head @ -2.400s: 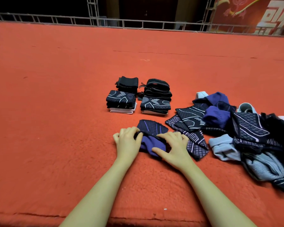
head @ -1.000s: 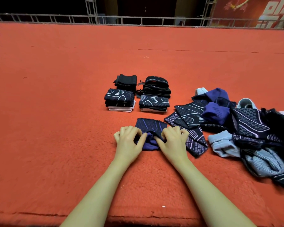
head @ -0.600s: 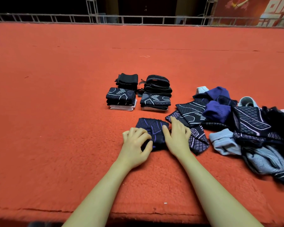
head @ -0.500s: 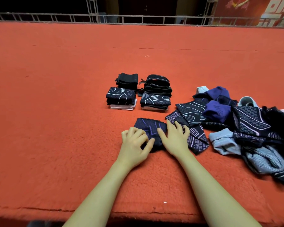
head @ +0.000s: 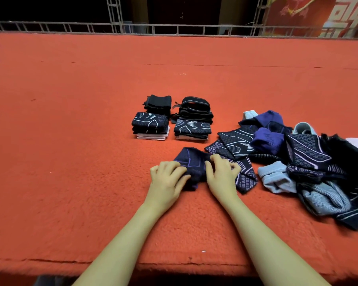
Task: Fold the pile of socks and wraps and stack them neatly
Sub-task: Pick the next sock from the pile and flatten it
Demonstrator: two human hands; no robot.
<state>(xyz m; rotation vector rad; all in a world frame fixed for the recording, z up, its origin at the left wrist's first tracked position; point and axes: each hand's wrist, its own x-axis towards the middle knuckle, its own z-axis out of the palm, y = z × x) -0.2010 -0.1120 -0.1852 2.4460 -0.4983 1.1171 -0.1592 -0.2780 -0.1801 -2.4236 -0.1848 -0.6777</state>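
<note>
Between my hands on the red carpet, just near of the stacks, sits the navy sock, mid-fold. Left hand and right hand both pinch its near end, fingers curled. Long axis runs away from me, tilted left. Next, I reckon: flatten it, then carry it to the front-right stack; loose pile waits at right.

Four folded stacks sit far on the counter — the messy pile lies right, one sock near.
</note>
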